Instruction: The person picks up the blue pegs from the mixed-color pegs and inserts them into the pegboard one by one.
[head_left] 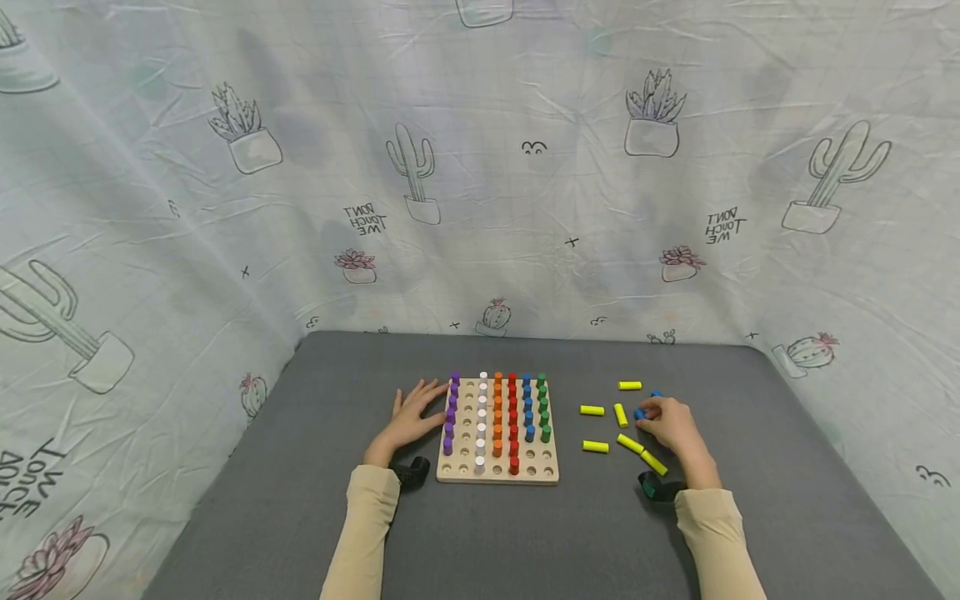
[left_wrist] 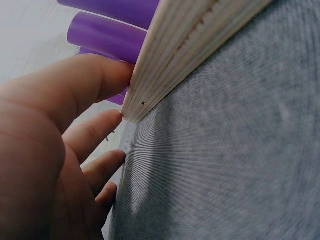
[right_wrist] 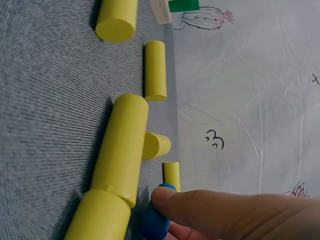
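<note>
Well, out to the right, the right hand [head_left: 670, 425] had a smooth blue cylindrical peg [right_wrist: 155, 222] pinched, its thumb plainly against the side, low over or on the grey fabric-textured tabletop [head_left: 592, 533]; the views left which one unclear. A second blue peg [head_left: 657, 393], partly hidden, lay just beyond that hand, and six yellow cylindrical pegs [head_left: 630, 443] were scattered nearby, two touching end to end! Across on the other side, the left hand [head_left: 412, 419], fingers spread, touched the left edge of a square pale wooden pegboard [head_left: 489, 478]. Upright coloured pegs [head_left: 513, 433] stood there in columns: purple, then a bare column of holes, then white, orange, red, blue and green. And the lettering? On the whitish cactus-printed cloth [head_left: 495, 183] behind, dark flipped letters [head_left: 365, 218] seemed to spell "DON'T TOUCH ME", repeated towards the right and far left.
</note>
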